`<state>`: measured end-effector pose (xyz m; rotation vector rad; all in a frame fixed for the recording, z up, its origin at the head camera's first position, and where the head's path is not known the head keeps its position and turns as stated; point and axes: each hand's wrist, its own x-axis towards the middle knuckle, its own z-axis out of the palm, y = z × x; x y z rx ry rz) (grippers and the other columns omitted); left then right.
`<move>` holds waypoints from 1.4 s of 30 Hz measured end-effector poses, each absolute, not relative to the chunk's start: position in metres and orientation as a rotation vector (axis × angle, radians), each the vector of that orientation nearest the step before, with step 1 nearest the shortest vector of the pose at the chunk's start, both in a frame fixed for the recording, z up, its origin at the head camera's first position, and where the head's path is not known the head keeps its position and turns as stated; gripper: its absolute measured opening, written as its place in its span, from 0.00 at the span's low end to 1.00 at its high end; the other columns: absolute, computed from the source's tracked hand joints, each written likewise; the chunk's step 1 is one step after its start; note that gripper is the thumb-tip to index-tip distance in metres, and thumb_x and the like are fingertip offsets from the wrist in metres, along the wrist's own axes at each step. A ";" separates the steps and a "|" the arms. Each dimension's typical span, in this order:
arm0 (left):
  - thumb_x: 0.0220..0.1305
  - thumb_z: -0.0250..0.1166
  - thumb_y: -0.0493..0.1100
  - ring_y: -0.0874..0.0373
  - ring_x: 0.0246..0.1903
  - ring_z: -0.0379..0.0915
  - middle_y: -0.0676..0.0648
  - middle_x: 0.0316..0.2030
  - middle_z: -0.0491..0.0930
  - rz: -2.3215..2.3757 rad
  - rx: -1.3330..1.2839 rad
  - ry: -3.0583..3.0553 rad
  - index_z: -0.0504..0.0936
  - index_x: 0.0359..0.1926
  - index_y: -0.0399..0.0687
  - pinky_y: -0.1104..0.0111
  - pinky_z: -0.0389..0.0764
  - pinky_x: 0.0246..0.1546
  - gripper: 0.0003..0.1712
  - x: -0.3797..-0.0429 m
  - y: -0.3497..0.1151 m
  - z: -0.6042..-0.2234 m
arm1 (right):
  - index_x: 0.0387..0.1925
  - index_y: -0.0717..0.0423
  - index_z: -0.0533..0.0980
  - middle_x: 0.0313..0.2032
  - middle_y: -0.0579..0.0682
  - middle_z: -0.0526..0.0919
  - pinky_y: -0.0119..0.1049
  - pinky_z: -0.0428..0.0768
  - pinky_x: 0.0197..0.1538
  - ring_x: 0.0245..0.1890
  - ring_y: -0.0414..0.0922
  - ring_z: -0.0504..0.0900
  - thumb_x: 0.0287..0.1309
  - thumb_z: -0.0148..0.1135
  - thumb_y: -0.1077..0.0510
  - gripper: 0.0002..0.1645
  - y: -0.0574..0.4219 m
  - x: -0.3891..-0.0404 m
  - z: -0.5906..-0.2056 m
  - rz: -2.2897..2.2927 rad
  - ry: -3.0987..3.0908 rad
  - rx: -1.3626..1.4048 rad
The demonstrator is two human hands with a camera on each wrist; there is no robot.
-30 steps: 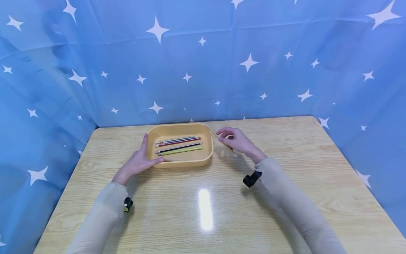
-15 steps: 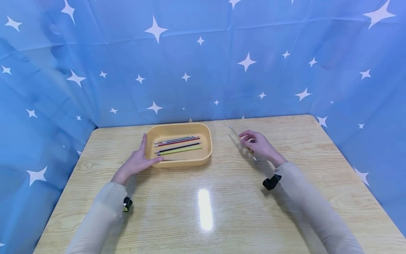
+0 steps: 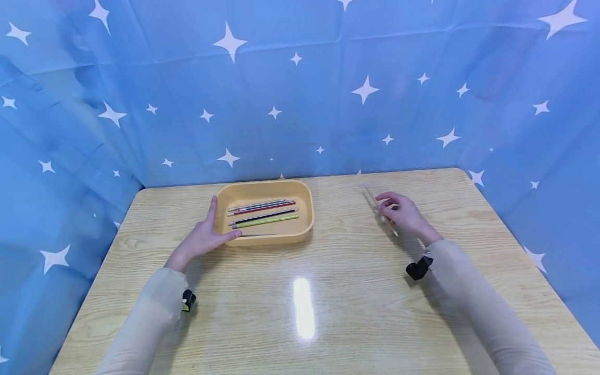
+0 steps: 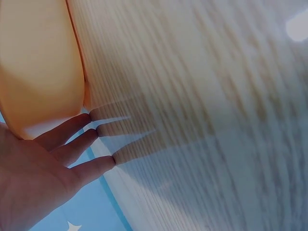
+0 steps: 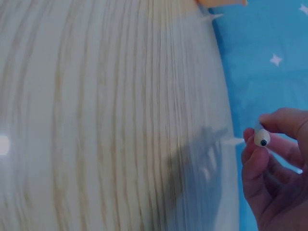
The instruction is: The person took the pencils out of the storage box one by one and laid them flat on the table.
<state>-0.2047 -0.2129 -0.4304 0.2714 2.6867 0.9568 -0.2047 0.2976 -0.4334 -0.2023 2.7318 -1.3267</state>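
Observation:
My left hand (image 3: 206, 237) rests at the left end of a yellow-orange plastic tray (image 3: 307, 216). Its thumb lies over the near left corner of the rim and the fingers stretch along the outer side. In the left wrist view three fingers (image 4: 98, 168) are spread and straight beside the tray wall (image 4: 43, 57). Inside the tray lie several pencils, among them a yellow-green pencil (image 3: 267, 222) and a red pencil (image 3: 276, 207). To the right, my right hand (image 3: 404, 211) pinches a pale yellow pencil (image 3: 372, 195) between thumb and fingertips, its pointed dark-lead end facing the right wrist camera.
The wood-grain table (image 3: 356, 302) has its far edge close behind the tray. A blue curtain (image 3: 300, 88) with white stars hangs behind and along both sides. A bright light reflection (image 3: 303, 310) shows on the table's near middle.
My right hand has carried the pale yellow pencil from the tray's right end farther right over the table. The left hand and the tray have stayed in place.

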 end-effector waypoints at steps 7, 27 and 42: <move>0.56 0.65 0.68 0.28 0.58 0.64 0.18 0.63 0.56 0.965 0.272 2.686 0.20 0.73 0.46 0.43 0.65 0.58 0.72 -0.204 -0.213 -0.431 | 0.58 0.67 0.69 0.45 0.67 0.76 0.35 0.77 0.25 0.32 0.53 0.79 0.70 0.53 0.61 0.20 0.316 -0.208 -0.439 -1.267 2.802 -0.156; 0.54 0.66 0.68 0.28 0.55 0.68 0.18 0.60 0.61 1.019 0.256 2.664 0.19 0.73 0.53 0.44 0.70 0.54 0.72 -0.205 -0.214 -0.431 | 0.54 0.70 0.71 0.38 0.62 0.80 0.48 0.76 0.38 0.38 0.57 0.81 0.66 0.55 0.62 0.18 0.321 -0.213 -0.452 -0.953 2.976 -0.213; 0.56 0.67 0.66 0.28 0.57 0.65 0.20 0.62 0.59 1.059 0.264 2.649 0.19 0.73 0.54 0.43 0.66 0.57 0.71 -0.203 -0.214 -0.431 | 0.58 0.69 0.69 0.41 0.64 0.77 0.39 0.78 0.32 0.35 0.54 0.78 0.70 0.52 0.57 0.21 0.320 -0.208 -0.452 -1.153 2.880 -0.078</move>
